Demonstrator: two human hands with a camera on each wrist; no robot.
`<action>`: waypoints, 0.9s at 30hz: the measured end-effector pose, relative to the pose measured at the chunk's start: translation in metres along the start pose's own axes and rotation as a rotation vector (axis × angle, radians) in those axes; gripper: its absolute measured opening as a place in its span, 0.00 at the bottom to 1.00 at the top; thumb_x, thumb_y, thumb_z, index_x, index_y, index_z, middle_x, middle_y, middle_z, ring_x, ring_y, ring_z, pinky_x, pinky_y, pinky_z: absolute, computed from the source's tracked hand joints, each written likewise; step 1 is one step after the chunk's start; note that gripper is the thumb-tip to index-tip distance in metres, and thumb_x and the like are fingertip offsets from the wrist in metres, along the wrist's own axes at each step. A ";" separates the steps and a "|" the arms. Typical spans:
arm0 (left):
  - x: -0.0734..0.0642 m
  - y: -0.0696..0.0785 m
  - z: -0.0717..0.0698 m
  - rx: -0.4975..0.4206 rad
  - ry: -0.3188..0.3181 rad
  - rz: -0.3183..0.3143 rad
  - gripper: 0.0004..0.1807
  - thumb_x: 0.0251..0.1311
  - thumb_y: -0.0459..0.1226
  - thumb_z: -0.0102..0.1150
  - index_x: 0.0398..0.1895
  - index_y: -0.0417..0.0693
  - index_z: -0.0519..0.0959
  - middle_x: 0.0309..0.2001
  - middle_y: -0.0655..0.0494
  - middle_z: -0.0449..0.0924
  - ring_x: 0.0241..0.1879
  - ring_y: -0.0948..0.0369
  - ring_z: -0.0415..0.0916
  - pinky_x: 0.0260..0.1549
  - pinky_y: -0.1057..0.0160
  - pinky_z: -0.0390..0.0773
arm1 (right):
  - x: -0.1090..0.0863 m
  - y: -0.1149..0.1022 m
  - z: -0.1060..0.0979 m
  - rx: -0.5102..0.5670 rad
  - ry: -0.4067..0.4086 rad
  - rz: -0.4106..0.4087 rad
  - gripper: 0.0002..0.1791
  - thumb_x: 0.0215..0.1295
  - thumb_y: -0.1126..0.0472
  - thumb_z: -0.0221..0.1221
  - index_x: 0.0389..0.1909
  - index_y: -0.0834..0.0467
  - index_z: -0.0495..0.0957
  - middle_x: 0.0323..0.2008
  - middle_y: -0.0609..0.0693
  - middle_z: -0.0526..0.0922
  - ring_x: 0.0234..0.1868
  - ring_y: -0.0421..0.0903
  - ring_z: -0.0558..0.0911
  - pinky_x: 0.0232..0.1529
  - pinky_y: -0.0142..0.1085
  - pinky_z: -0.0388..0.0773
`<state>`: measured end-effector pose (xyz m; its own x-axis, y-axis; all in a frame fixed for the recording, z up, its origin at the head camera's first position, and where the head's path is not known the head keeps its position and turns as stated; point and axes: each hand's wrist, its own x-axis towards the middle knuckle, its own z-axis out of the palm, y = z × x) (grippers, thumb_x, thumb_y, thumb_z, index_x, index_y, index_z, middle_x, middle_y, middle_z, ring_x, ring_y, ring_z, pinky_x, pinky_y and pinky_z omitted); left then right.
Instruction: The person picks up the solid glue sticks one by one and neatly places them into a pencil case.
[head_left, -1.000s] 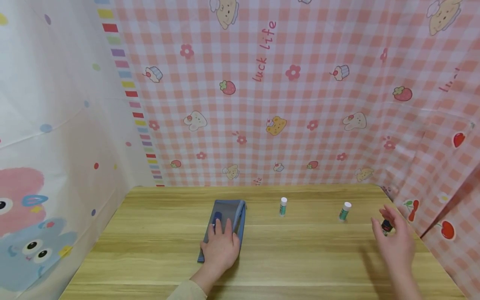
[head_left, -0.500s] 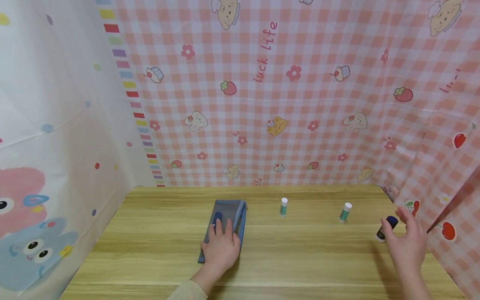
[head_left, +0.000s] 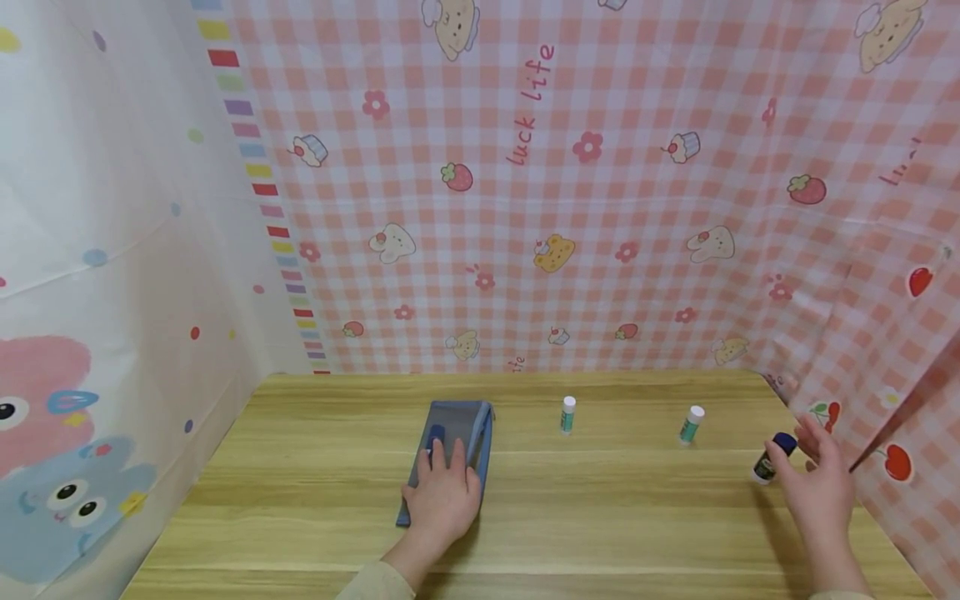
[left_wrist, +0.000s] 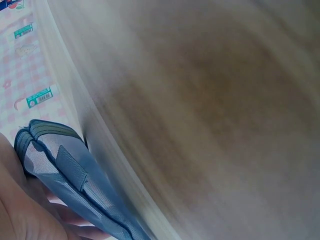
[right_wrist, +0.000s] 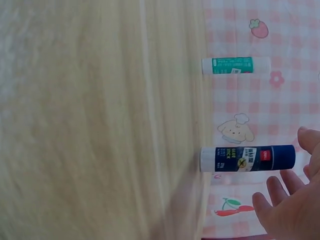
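My left hand (head_left: 442, 496) lies with spread fingers on a blue-grey mesh pencil case (head_left: 457, 410). Through the mesh shows a dark blue capped stick (head_left: 436, 433), partly under the fingertips. In the left wrist view the case (left_wrist: 72, 167) has a blue zipped edge beside the palm. At the right, a glue stick (head_left: 765, 467) with a dark blue cap and black label stands upright on the table. My right hand (head_left: 821, 492) is beside it with fingers apart. A gap separates the fingers from the glue stick (right_wrist: 247, 158) in the right wrist view.
Two smaller glue sticks with white caps and green labels stand upright farther back: one glue stick (head_left: 567, 415) near the middle, another glue stick (head_left: 691, 425) to its right. A checked curtain (head_left: 525, 208) hangs behind the wooden table (head_left: 600, 517).
My right hand has let go of the dark glue stick and drawn back to the right, uncovering it. My left hand stays on the pencil case.
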<state>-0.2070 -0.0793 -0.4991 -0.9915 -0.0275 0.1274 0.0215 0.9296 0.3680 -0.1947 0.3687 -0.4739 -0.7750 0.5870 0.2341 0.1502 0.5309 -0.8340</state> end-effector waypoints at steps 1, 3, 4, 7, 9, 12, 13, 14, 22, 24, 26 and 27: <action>0.000 0.000 0.000 0.002 -0.001 -0.001 0.29 0.70 0.46 0.38 0.70 0.44 0.69 0.70 0.33 0.62 0.69 0.33 0.56 0.47 0.19 0.60 | 0.001 0.001 0.000 0.009 -0.013 0.014 0.37 0.68 0.59 0.60 0.75 0.58 0.59 0.67 0.65 0.69 0.67 0.57 0.69 0.67 0.48 0.63; 0.000 0.000 -0.001 -0.002 0.001 0.001 0.29 0.70 0.46 0.39 0.70 0.44 0.70 0.70 0.33 0.62 0.68 0.33 0.56 0.47 0.19 0.60 | 0.003 0.003 0.000 0.016 -0.039 0.041 0.37 0.69 0.57 0.59 0.76 0.56 0.57 0.67 0.66 0.68 0.67 0.59 0.68 0.67 0.50 0.63; -0.001 0.000 -0.001 -0.003 0.000 0.000 0.29 0.70 0.46 0.39 0.70 0.44 0.69 0.70 0.33 0.62 0.68 0.33 0.56 0.47 0.19 0.60 | 0.004 0.004 0.000 0.019 -0.051 0.048 0.38 0.70 0.56 0.59 0.77 0.56 0.56 0.67 0.66 0.68 0.67 0.60 0.68 0.67 0.51 0.63; -0.001 0.000 -0.002 -0.008 -0.003 0.001 0.29 0.70 0.46 0.39 0.70 0.44 0.69 0.70 0.33 0.62 0.69 0.33 0.56 0.46 0.19 0.60 | 0.004 0.009 0.000 0.009 -0.075 0.077 0.38 0.70 0.55 0.58 0.77 0.57 0.55 0.66 0.67 0.68 0.64 0.59 0.70 0.65 0.40 0.67; -0.002 0.001 -0.003 -0.009 -0.005 0.002 0.29 0.70 0.45 0.39 0.70 0.44 0.69 0.70 0.33 0.62 0.69 0.33 0.55 0.47 0.19 0.60 | 0.005 0.012 0.000 0.007 -0.086 0.082 0.38 0.70 0.56 0.59 0.76 0.60 0.55 0.65 0.68 0.69 0.59 0.51 0.74 0.58 0.26 0.70; -0.002 0.001 -0.004 -0.009 -0.007 0.001 0.29 0.70 0.45 0.40 0.70 0.44 0.69 0.70 0.34 0.62 0.69 0.33 0.55 0.47 0.19 0.60 | 0.006 0.016 0.000 0.004 -0.096 0.075 0.38 0.69 0.57 0.60 0.74 0.64 0.57 0.62 0.69 0.71 0.45 0.30 0.74 0.41 0.13 0.66; -0.002 0.001 -0.004 -0.008 -0.008 0.000 0.29 0.70 0.45 0.40 0.70 0.44 0.69 0.70 0.34 0.62 0.69 0.33 0.56 0.47 0.19 0.60 | 0.006 0.018 0.001 0.008 -0.101 0.074 0.37 0.69 0.57 0.60 0.74 0.65 0.58 0.61 0.70 0.71 0.41 0.24 0.70 0.37 0.12 0.64; -0.002 0.001 -0.003 -0.007 -0.008 -0.001 0.29 0.70 0.45 0.39 0.70 0.44 0.69 0.70 0.34 0.62 0.69 0.33 0.55 0.47 0.19 0.60 | 0.006 0.019 0.001 0.015 -0.105 0.072 0.37 0.68 0.57 0.60 0.73 0.66 0.59 0.61 0.71 0.71 0.38 0.20 0.67 0.35 0.12 0.63; -0.002 0.000 -0.003 -0.007 -0.005 0.003 0.29 0.70 0.45 0.39 0.70 0.44 0.69 0.70 0.33 0.62 0.68 0.33 0.56 0.47 0.19 0.60 | 0.008 0.024 0.006 0.026 -0.091 0.084 0.32 0.69 0.58 0.59 0.69 0.67 0.64 0.56 0.71 0.74 0.30 0.15 0.63 0.31 0.14 0.65; -0.002 0.000 -0.002 -0.007 -0.004 0.003 0.29 0.70 0.45 0.39 0.70 0.44 0.69 0.70 0.33 0.62 0.68 0.33 0.56 0.47 0.19 0.60 | 0.008 0.025 0.007 0.016 -0.079 0.076 0.31 0.68 0.58 0.59 0.67 0.69 0.65 0.54 0.71 0.75 0.28 0.14 0.62 0.31 0.14 0.64; -0.002 0.000 -0.002 -0.007 -0.001 0.003 0.29 0.70 0.45 0.39 0.70 0.44 0.69 0.70 0.33 0.62 0.68 0.33 0.56 0.47 0.19 0.60 | 0.007 0.026 0.007 0.006 -0.068 0.071 0.30 0.68 0.58 0.59 0.66 0.70 0.66 0.54 0.73 0.75 0.27 0.13 0.61 0.31 0.14 0.63; -0.002 0.000 -0.002 -0.008 0.000 0.002 0.29 0.70 0.45 0.39 0.70 0.44 0.69 0.70 0.33 0.62 0.68 0.33 0.56 0.46 0.19 0.60 | 0.007 0.026 0.007 0.004 -0.066 0.068 0.30 0.68 0.58 0.59 0.65 0.70 0.66 0.55 0.73 0.74 0.27 0.12 0.61 0.31 0.13 0.63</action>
<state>-0.2045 -0.0795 -0.4973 -0.9914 -0.0253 0.1283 0.0250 0.9265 0.3754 -0.2009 0.3823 -0.4980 -0.8019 0.5801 0.1432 0.2019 0.4886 -0.8488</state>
